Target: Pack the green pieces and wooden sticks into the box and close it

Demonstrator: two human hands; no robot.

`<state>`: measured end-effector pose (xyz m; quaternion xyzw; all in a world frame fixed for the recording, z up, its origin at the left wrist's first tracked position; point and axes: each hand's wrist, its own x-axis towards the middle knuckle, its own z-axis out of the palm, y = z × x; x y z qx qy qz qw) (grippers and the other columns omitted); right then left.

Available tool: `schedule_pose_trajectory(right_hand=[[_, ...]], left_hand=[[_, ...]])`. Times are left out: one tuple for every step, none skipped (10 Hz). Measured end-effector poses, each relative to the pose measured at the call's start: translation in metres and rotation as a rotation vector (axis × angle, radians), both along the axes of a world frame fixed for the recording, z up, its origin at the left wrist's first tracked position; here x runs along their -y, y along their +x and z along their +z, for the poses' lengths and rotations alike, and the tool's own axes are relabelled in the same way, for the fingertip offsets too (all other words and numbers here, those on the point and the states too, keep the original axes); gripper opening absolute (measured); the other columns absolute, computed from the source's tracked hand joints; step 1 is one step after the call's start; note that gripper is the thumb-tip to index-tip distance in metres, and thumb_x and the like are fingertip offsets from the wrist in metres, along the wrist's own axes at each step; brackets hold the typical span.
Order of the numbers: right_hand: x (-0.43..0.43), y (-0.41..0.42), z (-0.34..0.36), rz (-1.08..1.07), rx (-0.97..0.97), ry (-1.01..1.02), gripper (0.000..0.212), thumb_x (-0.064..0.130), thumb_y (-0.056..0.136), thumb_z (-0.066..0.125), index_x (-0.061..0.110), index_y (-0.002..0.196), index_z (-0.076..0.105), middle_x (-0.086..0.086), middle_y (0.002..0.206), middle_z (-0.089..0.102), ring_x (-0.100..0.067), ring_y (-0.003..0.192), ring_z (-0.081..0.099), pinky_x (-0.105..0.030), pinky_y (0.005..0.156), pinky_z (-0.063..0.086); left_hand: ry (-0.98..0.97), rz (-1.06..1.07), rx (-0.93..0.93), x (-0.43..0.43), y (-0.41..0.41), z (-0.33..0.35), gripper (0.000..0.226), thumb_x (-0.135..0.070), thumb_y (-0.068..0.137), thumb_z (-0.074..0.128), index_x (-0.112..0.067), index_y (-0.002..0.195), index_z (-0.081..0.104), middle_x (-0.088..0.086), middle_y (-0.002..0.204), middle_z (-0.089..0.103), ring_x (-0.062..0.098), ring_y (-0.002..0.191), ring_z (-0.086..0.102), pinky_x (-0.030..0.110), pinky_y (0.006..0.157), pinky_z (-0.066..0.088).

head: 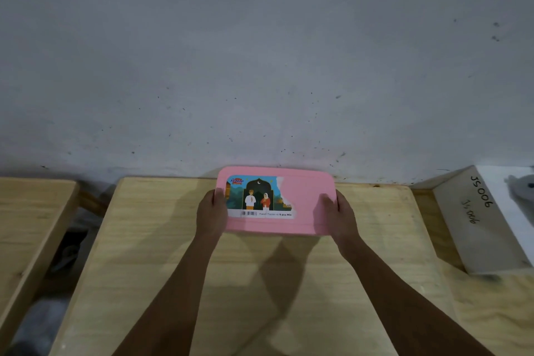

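Observation:
A pink plastic box (303,199) with its lid on sits at the far edge of the wooden table (161,240), close to the grey wall. A colourful, partly torn sticker covers the left part of the lid. My left hand (212,212) grips the box's left end, thumb on the lid. At the right end, my right hand (339,214) holds it the same way. No green pieces or wooden sticks are visible; the inside of the box is hidden by the lid.
A second wooden table (31,225) stands to the left across a dark gap. On the right, a pale wooden block (474,228) with handwritten marks lies beside a white surface. The grey wall (260,66) rises right behind the table.

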<state>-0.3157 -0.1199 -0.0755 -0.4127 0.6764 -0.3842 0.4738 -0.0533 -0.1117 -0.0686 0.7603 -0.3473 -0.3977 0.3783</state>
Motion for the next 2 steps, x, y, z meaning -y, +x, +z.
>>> schedule_pose_trajectory(right_hand=[[0.006, 0.005, 0.006, -0.003, -0.213, -0.039, 0.026, 0.027, 0.097, 0.050, 0.012, 0.117, 0.057, -0.005, 0.105, 0.066, -0.031, 0.102, 0.063, -0.043, 0.083, 0.052], [0.008, 0.013, 0.030, 0.013, -0.343, -0.040, 0.047, 0.029, 0.098, 0.048, 0.013, 0.141, 0.043, -0.008, 0.137, 0.053, -0.029, 0.123, 0.052, -0.049, 0.102, 0.044]], left_hand=[[-0.020, -0.020, 0.099, 0.001, 0.003, 0.006, 0.034, -0.028, 0.098, 0.036, -0.007, 0.105, 0.061, 0.014, 0.102, 0.065, 0.029, 0.093, 0.063, 0.031, 0.067, 0.046], [-0.072, -0.045, 0.294, 0.002, 0.004, 0.030, 0.037, -0.029, 0.096, 0.044, -0.005, 0.122, 0.056, 0.019, 0.120, 0.057, 0.033, 0.112, 0.055, 0.036, 0.089, 0.044]])
